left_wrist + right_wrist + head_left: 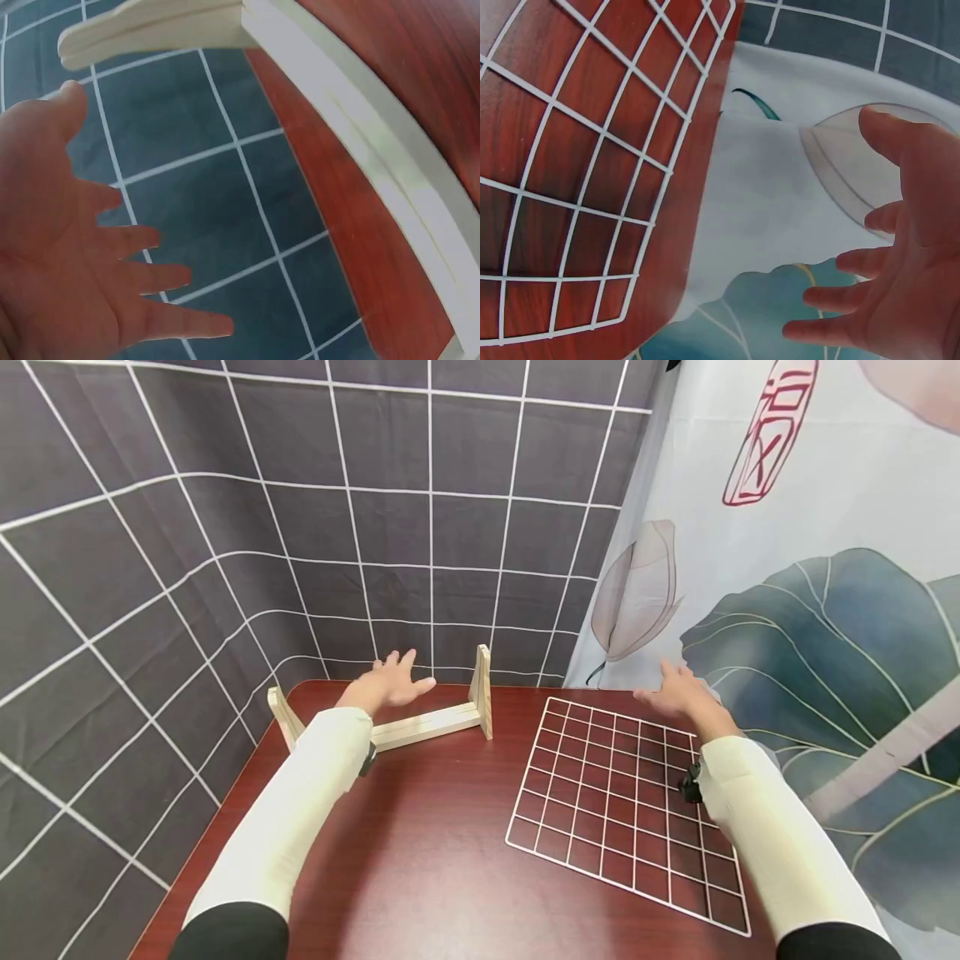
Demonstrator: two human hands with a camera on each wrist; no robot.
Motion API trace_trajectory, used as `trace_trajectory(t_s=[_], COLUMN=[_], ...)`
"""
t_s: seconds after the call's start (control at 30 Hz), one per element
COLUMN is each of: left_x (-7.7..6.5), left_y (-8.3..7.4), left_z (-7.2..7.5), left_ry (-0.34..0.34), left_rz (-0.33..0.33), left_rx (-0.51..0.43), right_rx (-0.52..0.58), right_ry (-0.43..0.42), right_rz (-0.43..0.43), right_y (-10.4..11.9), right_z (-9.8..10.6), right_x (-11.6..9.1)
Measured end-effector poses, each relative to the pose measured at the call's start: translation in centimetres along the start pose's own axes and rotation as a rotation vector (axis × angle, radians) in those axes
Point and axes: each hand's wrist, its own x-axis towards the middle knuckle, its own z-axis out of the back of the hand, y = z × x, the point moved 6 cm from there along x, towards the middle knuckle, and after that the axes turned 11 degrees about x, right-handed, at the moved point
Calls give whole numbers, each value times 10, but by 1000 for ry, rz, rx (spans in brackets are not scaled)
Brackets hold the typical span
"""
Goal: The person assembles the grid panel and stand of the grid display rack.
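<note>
My left hand [386, 683] hovers over the far left of the table, fingers spread and holding nothing. Beneath and beside it is a pale wooden stand [427, 727], a long bar with an upright piece at each end; my forearm hides part of its left side. In the left wrist view the palm faces the camera, apart from the wooden bar [375, 142]. My right hand [678, 695] is stretched out above the far right corner, fingers extended and nothing in it. A white wire grid panel [637, 802] lies flat on the table below that wrist.
The reddish-brown table [450, 827] has a dark grey cloth with white lines [390, 527] behind and to its left. A white curtain with leaf prints [637, 593] hangs along the right side, close to my right hand.
</note>
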Motion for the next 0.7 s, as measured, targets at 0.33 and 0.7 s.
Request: trace_trajectory(t_s=[0.33,0.7], left_x=[4,2], left_y=[-26,-59], left_z=[-30,-55], left_ry=[65,84], left_rz=[-38,-58], left_rx=[32,50], right_rx=[40,30], right_ry=[-23,5], right_rz=[-73,-158], right_y=[-36,-69], right_z=[-11,-18], right_x=[-7,-17])
